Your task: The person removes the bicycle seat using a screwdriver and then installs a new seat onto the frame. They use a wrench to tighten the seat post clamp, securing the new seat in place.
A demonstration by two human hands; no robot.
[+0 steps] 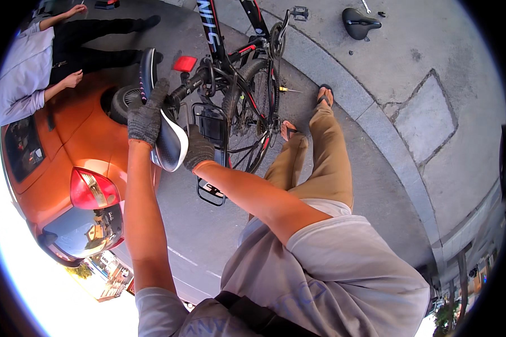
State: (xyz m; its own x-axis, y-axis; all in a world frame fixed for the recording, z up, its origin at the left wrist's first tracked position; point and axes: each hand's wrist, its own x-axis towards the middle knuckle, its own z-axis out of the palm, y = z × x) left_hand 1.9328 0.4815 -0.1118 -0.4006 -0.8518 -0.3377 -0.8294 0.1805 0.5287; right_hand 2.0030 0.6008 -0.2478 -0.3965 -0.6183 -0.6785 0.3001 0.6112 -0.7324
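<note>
My left hand (148, 115), in a dark grey knit glove, is wrapped around a black and white bicycle saddle (172, 144). The saddle sits tilted at the end of the seat post (186, 87) of a black and red bicycle (252, 92). Just beside it, my right hand (199, 148), gloved alike, is closed on a thin metal rod-like tool (187, 114) that rises toward the saddle's underside; its exact kind is hidden. A black rear rack (211, 123) stands right by this hand.
An orange car (73, 140) is close on the left, with another person (36, 67) beyond it. A second, black saddle (361, 24) and a wrench (366, 7) lie on the pavement past the kerb (371, 115). A yellow-handled screwdriver (287, 89) lies near my feet.
</note>
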